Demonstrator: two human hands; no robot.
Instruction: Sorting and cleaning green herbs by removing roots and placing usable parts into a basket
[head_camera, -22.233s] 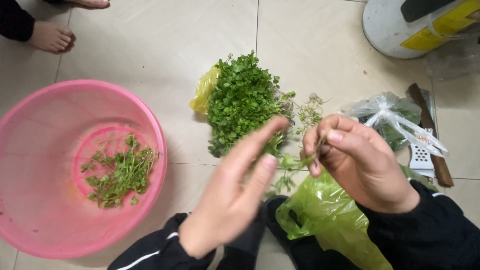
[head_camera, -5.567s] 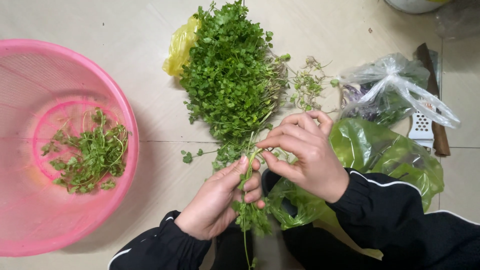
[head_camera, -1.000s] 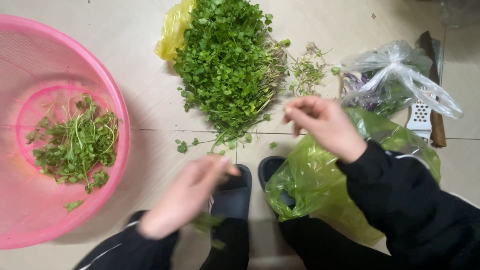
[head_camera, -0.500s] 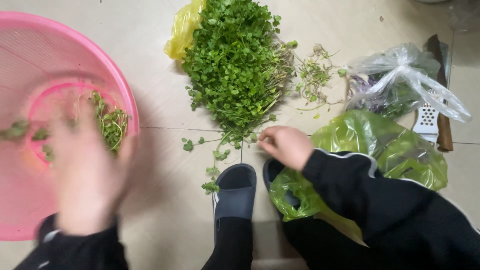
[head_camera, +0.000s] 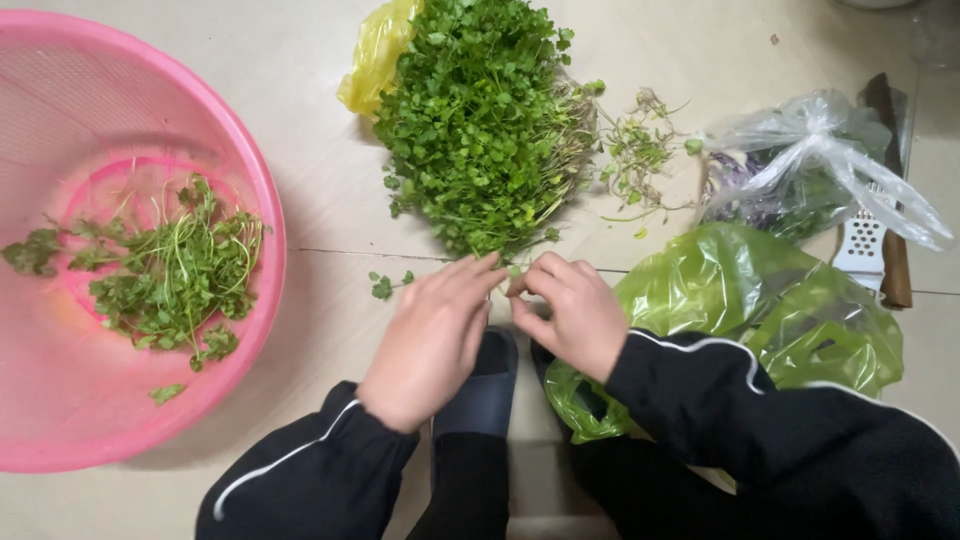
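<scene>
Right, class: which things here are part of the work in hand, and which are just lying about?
In use:
left hand
right hand
pile of greens
pink basket with picked greens

Lying about:
clear tied bag
green bag
yellow bag
white grater

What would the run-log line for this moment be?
left hand: at herb pile edge | right hand: pinching sprig | pink basket: holds picked greens

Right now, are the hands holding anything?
The right hand pinches a small green sprig at its fingertips. The left hand only touches it.
</scene>
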